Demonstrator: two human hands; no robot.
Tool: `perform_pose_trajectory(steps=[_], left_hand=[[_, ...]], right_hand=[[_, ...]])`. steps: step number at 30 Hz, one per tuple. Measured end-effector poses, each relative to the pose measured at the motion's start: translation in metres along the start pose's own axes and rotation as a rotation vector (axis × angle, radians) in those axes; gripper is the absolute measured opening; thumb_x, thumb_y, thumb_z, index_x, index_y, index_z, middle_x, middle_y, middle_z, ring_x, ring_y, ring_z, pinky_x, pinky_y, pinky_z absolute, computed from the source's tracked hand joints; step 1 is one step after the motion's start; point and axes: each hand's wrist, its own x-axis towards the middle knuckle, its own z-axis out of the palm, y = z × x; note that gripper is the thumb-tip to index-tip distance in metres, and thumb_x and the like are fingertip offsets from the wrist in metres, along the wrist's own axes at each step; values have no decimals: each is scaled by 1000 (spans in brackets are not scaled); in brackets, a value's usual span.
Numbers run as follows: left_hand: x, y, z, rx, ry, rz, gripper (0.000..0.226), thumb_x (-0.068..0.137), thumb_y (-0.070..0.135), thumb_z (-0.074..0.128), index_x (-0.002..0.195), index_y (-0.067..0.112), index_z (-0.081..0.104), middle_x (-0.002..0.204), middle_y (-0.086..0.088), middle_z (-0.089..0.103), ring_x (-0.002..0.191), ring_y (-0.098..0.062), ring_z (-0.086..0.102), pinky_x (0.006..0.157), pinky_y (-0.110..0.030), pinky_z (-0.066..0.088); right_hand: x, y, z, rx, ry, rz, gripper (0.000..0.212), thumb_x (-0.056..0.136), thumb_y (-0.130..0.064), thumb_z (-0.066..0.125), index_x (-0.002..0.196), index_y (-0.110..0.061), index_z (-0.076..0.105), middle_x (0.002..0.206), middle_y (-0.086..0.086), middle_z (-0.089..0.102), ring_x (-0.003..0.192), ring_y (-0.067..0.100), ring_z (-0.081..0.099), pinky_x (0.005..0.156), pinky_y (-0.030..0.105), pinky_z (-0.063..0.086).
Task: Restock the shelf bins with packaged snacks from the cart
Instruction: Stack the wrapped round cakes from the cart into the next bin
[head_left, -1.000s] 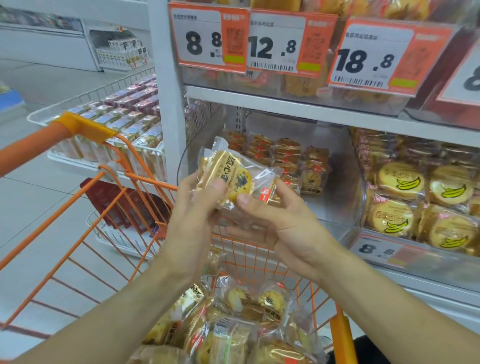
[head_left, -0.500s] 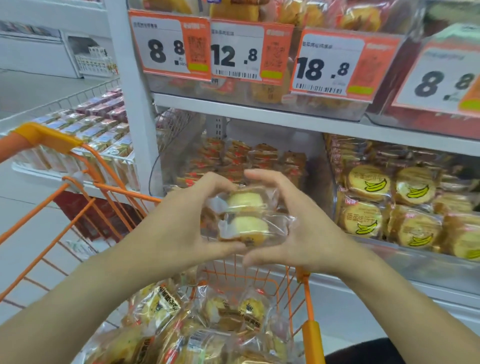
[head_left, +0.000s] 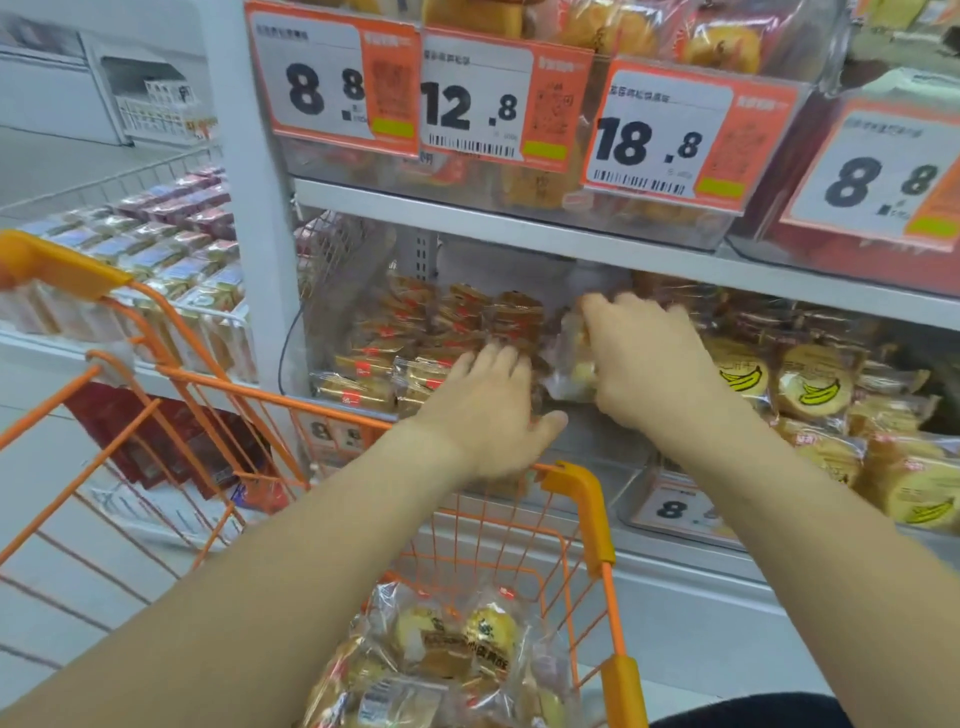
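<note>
Right hand (head_left: 644, 358) gripping the clear snack pack (head_left: 571, 358), left hand (head_left: 488, 400) released flat beside: ease it down just left of the grip, onto the stacked row (head_left: 415, 353).

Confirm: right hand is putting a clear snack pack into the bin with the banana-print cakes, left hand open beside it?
Wrong bin. In the head view the right hand holds the snack pack in the bin left of the banana-print cakes, next to the stacked brown packs. The left hand is open beside it, as you said.
</note>
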Motion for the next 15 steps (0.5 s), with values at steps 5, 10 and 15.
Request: perform_pose_trajectory(steps=[5, 10, 15], left_hand=[[11, -4, 17, -16, -218, -24, 83, 99, 62, 9, 157, 3, 4, 166, -14, -5, 153, -25, -8, 124, -46, 0], [10, -3, 15, -41, -234, -41, 82, 99, 62, 9, 157, 4, 1, 166, -12, -8, 153, -23, -11, 124, -44, -3], [11, -4, 17, -23, -225, -28, 82, 99, 61, 8, 157, 3, 1, 166, -14, -6, 153, -25, -8, 124, -45, 0]], right_hand=[[32, -17, 1, -88, -437, -8, 11, 89, -2, 60, 92, -12, 58, 106, 9, 61, 98, 30, 59, 76, 36, 45], [60, -20, 52, -36, -592, 72, 50, 85, -8, 69, 132, -3, 53, 126, 13, 58, 122, 33, 55, 102, 44, 47], [52, -14, 73, -87, -310, 161, 80, 86, -18, 67, 151, -8, 22, 153, 21, 30, 139, 40, 34, 113, 51, 30]])
